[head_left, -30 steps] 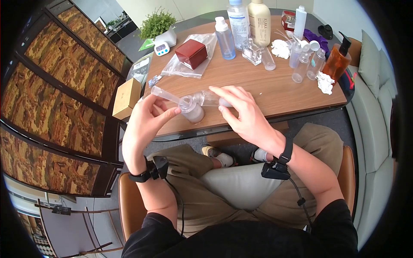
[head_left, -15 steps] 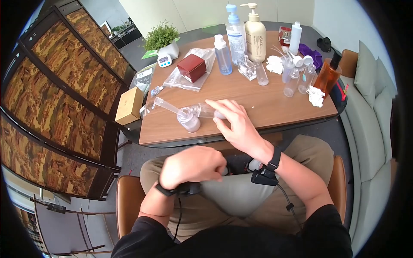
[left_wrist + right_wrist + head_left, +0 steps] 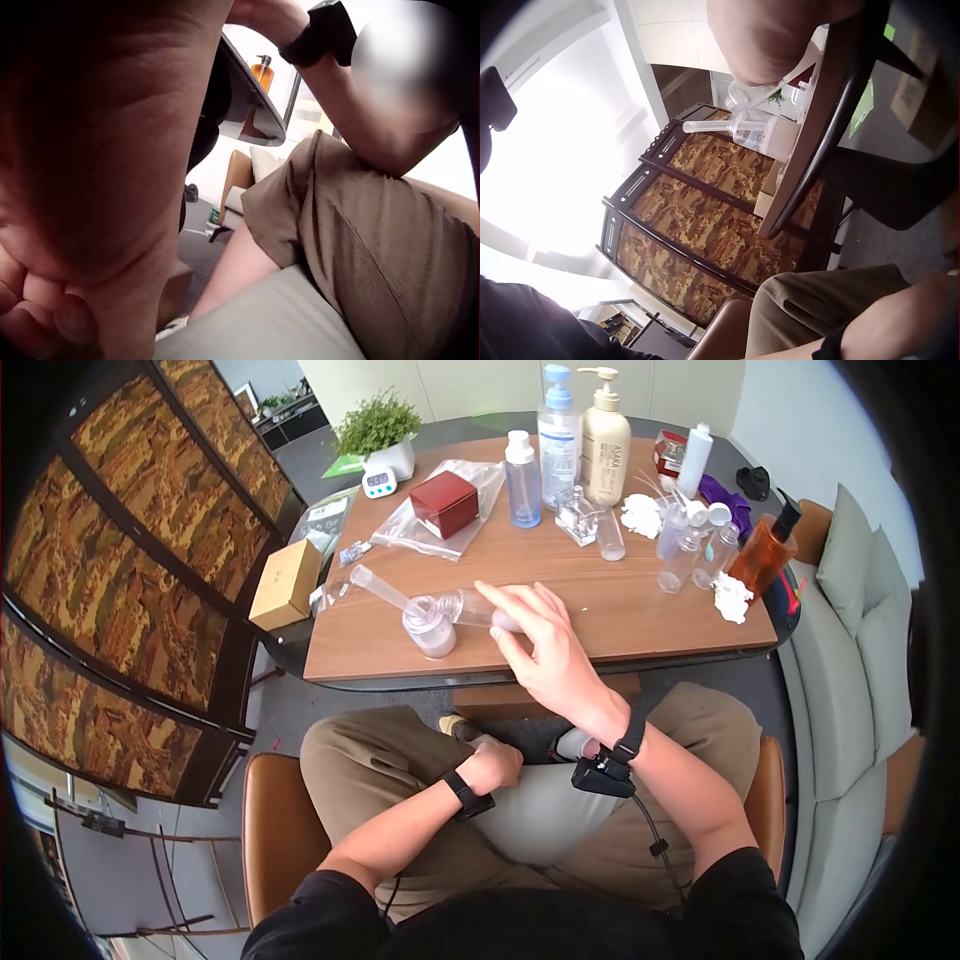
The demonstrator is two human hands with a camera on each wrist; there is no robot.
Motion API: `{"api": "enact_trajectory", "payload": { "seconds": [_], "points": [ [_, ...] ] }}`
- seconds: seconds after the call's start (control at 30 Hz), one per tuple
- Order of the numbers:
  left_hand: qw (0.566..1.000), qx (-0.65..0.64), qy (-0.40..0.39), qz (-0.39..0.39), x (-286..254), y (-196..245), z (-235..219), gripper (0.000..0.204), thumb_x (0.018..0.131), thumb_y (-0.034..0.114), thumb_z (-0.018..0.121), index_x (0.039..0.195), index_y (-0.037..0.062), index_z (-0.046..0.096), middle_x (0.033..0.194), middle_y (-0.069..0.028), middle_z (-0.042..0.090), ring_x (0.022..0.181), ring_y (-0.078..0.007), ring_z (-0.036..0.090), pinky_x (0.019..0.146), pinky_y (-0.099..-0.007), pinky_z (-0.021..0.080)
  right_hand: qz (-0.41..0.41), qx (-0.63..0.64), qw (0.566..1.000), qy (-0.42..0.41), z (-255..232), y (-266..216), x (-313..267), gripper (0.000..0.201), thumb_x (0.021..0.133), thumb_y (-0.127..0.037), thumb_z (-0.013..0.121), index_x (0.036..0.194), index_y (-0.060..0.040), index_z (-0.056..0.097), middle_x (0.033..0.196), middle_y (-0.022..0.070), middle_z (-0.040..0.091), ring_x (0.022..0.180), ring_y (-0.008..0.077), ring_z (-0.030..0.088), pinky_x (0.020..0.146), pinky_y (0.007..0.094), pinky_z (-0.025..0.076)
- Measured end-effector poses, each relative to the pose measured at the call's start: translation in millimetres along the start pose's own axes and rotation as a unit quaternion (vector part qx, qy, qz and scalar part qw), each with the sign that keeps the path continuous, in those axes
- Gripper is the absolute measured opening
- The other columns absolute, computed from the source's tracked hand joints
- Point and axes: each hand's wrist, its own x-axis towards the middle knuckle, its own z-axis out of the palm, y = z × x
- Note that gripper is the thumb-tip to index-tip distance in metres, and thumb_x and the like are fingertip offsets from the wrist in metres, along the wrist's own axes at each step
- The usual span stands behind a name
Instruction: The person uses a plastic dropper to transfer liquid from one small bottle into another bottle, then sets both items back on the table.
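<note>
Your right hand [image 3: 548, 643], centre: bottle [image 3: 471, 608] gripped, beside upright jar [image 3: 431, 634].
Your left hand [image 3: 494, 765], lower centre: loosely curled.

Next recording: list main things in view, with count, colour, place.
upright bottle: 1, clear, table front
tube: 1, translucent, in upright bottle
sideways bottle: 1, clear, beside upright bottle
plastic bag: 1, clear, table left
box: 1, red, on plastic bag
plant: 1, green, far left
timer: 1, white, by plant
carton: 1, tan, left edge
larger bottles: 5, blue, cream, white, amber, far side, right
small bottles: several, clear, right half
tissues: 2, white, right half
table: 1, brown, centre
screen: 1, patterned brown, left
sofa: 1, grey, right
left hand: 1, bare, at lap
right hand: 1, bare, holding sideways bottle
</note>
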Motion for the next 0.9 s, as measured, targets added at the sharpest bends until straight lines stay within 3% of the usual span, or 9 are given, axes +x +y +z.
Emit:
{"api": "enact_trajectory", "payload": {
  "seconds": [0.03,0.23,0.4,0.47,0.53,0.9],
  "points": [
    [0.996,-0.081,-0.035,0.002,0,4,-1,0.053,0.087,0.050,0.086,0.112,0.0027,0.085,0.112,-0.0179,0.084,0.105,-0.0376,0.081,0.087,-0.0501,0.066,0.012,0.000,1.000,-0.008,-1,-1,1,0.049,0.102,-0.005,0.066,0.151,-0.0060,0.065,0.126,0.0129,0.068,0.118,0.0339,0.063,0.123,0.0539,0.038],
    [0.993,-0.070,-0.089,-0.024,6,33,-28,0.051,0.085,0.040,0.093,0.121,0.0048,0.085,0.122,-0.0155,0.083,0.112,-0.0348,0.081,0.091,-0.0514,0.065,0.002,-0.021,1.000,-0.005,2,0,1,0.052,0.102,-0.005,0.067,0.154,-0.0069,0.064,0.122,0.0120,0.068,0.115,0.0311,0.064,0.128,0.0548,0.033],
    [0.993,-0.088,-0.076,-0.014,3,31,-28,0.050,0.087,0.040,0.092,0.124,0.0062,0.084,0.123,-0.0128,0.084,0.113,-0.0346,0.081,0.092,-0.0496,0.065,0.025,-0.003,0.999,-0.025,1,0,1,0.052,0.103,-0.006,0.067,0.155,-0.0077,0.063,0.128,0.0133,0.068,0.123,0.0320,0.064,0.130,0.0550,0.030],
    [0.994,-0.082,-0.069,-0.011,4,30,-26,0.047,0.086,0.041,0.089,0.114,0.0031,0.085,0.114,-0.0194,0.083,0.108,-0.0384,0.081,0.091,-0.0502,0.064,0.027,0.002,0.999,-0.024,1,0,1,0.052,0.104,-0.007,0.067,0.156,-0.0080,0.063,0.130,0.0140,0.068,0.126,0.0325,0.064,0.131,0.0551,0.030],
    [0.993,-0.093,-0.076,-0.023,12,28,-21,0.048,0.085,0.040,0.089,0.115,0.0031,0.085,0.117,-0.0196,0.083,0.110,-0.0385,0.081,0.092,-0.0506,0.064,0.042,-0.002,0.999,-0.033,0,-1,1,0.052,0.104,-0.008,0.067,0.156,-0.0085,0.062,0.135,0.0154,0.068,0.131,0.0333,0.063,0.132,0.0552,0.028],
    [0.980,-0.166,-0.107,-0.002,28,9,-21,0.064,0.076,0.047,0.095,0.120,0.0028,0.084,0.118,-0.0163,0.083,0.112,-0.0375,0.079,0.094,-0.0497,0.062,0.048,-0.001,0.998,-0.042,0,-4,3,0.054,0.104,-0.008,0.067,0.158,-0.0089,0.062,0.137,0.0158,0.069,0.131,0.0327,0.063,0.132,0.0570,0.026]
  ]
}}
